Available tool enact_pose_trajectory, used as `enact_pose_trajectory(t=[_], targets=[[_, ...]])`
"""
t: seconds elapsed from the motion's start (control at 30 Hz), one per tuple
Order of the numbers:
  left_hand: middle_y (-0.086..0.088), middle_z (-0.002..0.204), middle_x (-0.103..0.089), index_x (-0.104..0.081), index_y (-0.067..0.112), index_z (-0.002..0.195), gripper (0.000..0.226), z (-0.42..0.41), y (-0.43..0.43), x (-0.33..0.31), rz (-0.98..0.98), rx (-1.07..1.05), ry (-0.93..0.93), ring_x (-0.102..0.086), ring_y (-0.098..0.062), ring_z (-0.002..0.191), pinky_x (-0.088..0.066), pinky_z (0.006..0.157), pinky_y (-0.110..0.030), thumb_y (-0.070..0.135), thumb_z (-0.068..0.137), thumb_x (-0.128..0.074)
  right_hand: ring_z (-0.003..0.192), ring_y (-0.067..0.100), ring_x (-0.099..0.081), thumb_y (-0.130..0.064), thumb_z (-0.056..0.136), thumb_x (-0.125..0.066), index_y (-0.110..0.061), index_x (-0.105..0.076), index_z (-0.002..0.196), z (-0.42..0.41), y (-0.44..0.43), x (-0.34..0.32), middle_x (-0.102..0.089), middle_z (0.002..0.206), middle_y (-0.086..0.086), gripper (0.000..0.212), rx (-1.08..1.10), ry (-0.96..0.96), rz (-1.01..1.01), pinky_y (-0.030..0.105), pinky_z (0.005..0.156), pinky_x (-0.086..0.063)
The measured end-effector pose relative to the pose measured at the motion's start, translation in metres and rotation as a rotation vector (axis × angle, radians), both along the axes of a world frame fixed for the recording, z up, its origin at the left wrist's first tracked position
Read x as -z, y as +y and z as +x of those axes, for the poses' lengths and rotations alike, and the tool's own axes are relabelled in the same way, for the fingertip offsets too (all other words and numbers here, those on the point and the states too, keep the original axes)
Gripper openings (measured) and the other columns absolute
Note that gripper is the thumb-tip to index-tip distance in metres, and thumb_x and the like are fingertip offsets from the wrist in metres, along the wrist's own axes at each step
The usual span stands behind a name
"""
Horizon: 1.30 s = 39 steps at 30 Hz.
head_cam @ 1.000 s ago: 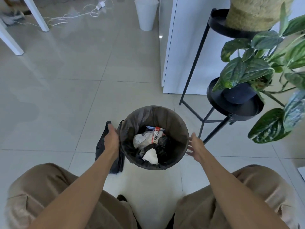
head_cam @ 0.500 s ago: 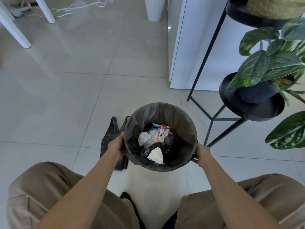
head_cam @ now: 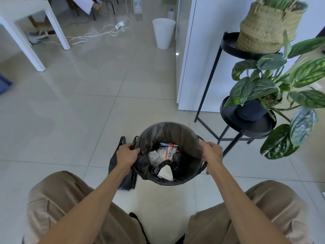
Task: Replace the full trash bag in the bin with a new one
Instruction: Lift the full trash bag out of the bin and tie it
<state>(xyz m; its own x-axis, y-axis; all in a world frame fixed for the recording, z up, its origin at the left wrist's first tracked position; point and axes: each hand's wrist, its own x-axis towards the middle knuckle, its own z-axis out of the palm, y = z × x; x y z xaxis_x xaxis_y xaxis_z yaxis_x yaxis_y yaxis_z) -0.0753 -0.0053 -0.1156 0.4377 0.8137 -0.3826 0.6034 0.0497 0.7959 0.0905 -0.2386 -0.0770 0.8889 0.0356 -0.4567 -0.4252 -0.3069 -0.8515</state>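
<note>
Glossy beige floor tiles all around, and dead centre sits the round dark bin with its full black trash bag. Left hand pinches the liner edge at nine o'clock, right hand clamps it at three, likely to peel it free. Spare folded black bag waits at nine, within reach.

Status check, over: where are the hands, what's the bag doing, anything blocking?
Left hand and right hand gripping the full trash bag at the bin rim. Bag still seated in bin. Spare black bag on floor beside it. Plant stand close right.
</note>
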Motion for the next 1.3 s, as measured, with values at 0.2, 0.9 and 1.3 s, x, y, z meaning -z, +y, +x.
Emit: enact_pose_trajectory(t=[0.2, 0.9, 1.3], targets=[[-0.007, 0.079, -0.07, -0.071, 0.012, 0.081, 0.008, -0.008, -0.011, -0.011, 0.166, 0.013, 0.098, -0.067, -0.029, 0.077, -0.061, 0.074, -0.041, 0.019, 0.083, -0.066, 0.052, 0.012, -0.041, -0.013, 0.094, -0.064, -0.007, -0.069, 0.11, -0.003, 0.004, -0.04, -0.048, 0.064, 0.001, 0.018, -0.349, 0.027, 0.332, 0.027, 0.048, -0.036], [-0.008, 0.067, -0.06, -0.07, 0.005, 0.105, 0.012, -0.024, -0.019, -0.141, -0.288, 0.164, -0.587, -0.063, -0.023, 0.063, -0.058, 0.067, -0.033, 0.003, 0.096, -0.063, 0.114, 0.03, -0.067, 0.006, 0.092, -0.058, -0.025, -0.041, 0.15, -0.018, -0.021, -0.093, -0.069, 0.117, 0.012, 0.067, -0.649, -0.06, 0.586, 0.054, 0.101, -0.046], [-0.006, 0.08, -0.078, -0.071, 0.027, 0.111, 0.026, -0.01, -0.045, -0.168, 0.131, 0.366, -0.482, -0.074, -0.011, 0.079, -0.054, 0.08, -0.022, 0.008, 0.094, -0.068, 0.086, 0.018, -0.075, 0.01, 0.084, -0.069, -0.01, -0.076, 0.095, -0.028, -0.01, -0.121, -0.079, 0.091, 0.004, 0.024, -0.461, -0.357, 0.418, 0.036, 0.093, -0.058]])
